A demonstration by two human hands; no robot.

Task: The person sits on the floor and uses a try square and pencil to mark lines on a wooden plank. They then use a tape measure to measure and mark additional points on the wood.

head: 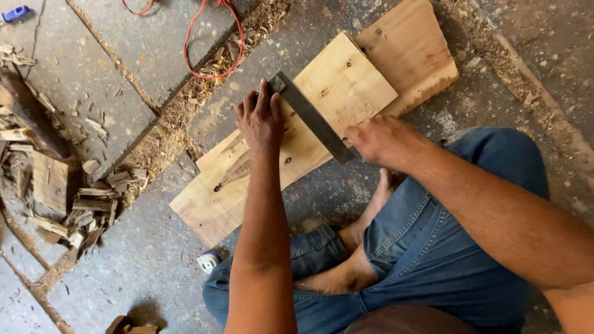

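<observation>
A pale wooden plank (334, 93) lies on the concrete floor in front of my crossed legs. A dark metal try square (312, 117) rests diagonally across it. My left hand (260, 120) presses flat on the plank and on the square's upper end. My right hand (380, 141) is closed at the square's lower end by the plank's near edge; what it grips is hidden under the fingers. A second, darker board (411, 49) lies under the plank at the upper right.
Wood scraps and offcuts (74, 204) pile up at the left. Sawdust and shavings (204, 80) fill the floor seams. A red cable (210, 43) loops at the top. A small white and blue object (209, 261) sits by my left knee.
</observation>
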